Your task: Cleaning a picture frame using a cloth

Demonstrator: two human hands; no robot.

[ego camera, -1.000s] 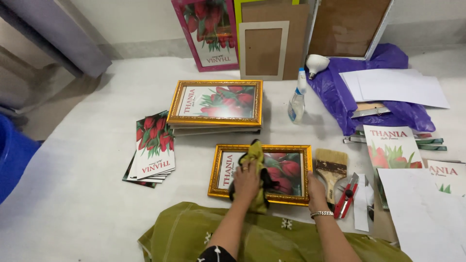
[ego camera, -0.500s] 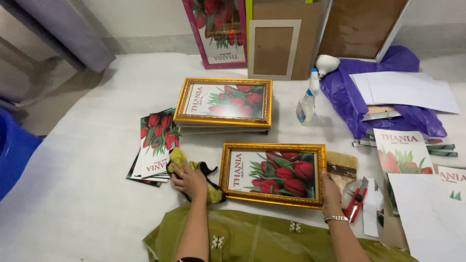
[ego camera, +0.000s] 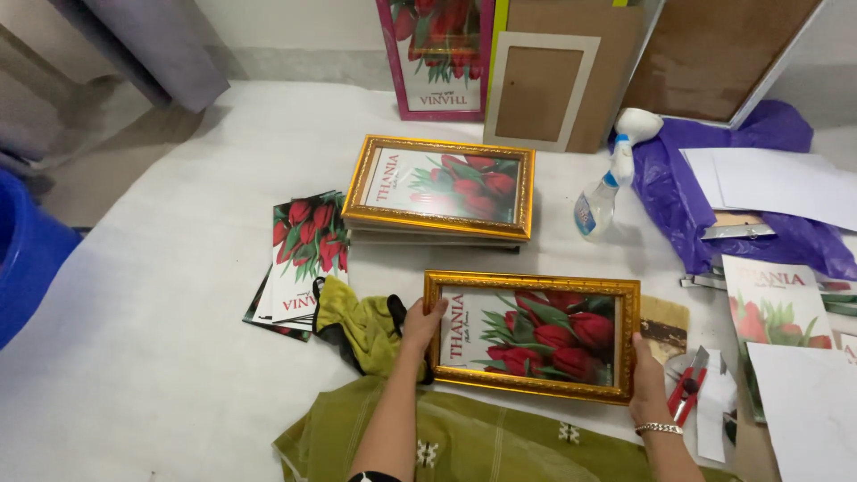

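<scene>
two hands grip one gold picture frame [ego camera: 532,336] of red tulips lying flat on the white floor covering [ego camera: 161,357]. the left hand [ego camera: 421,323] curls over its left edge, the right hand [ego camera: 646,386] clasps its right edge. a yellow-green cloth [ego camera: 361,326] lies bunched just left of the left hand. a paintbrush [ego camera: 665,323] sits just above the right hand, red pliers [ego camera: 687,390] beside it. a stack of matching frames [ego camera: 442,189] lies beyond both hands.

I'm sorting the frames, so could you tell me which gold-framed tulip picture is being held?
The nearer gold frame, gripped by both hands; the other tops the stack.
</scene>
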